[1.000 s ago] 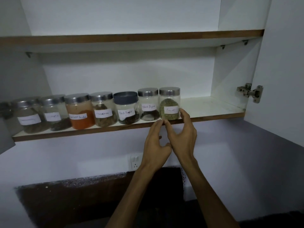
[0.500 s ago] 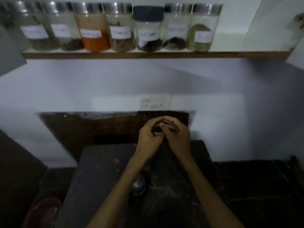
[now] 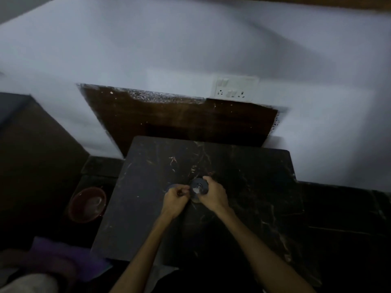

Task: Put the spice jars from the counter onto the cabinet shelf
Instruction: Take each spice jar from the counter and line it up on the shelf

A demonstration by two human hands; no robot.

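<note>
Head view: on the dark counter (image 3: 243, 187), the right hand (image 3: 213, 195) curls around a lidded spice jar (image 3: 198, 188); the left hand (image 3: 175, 199), just beside it, has curled fingers, contents unclear. The jar is probably glass, light, slippery, best gripped round its body. Dim blur hides its label; the shelf is out of view.
</note>
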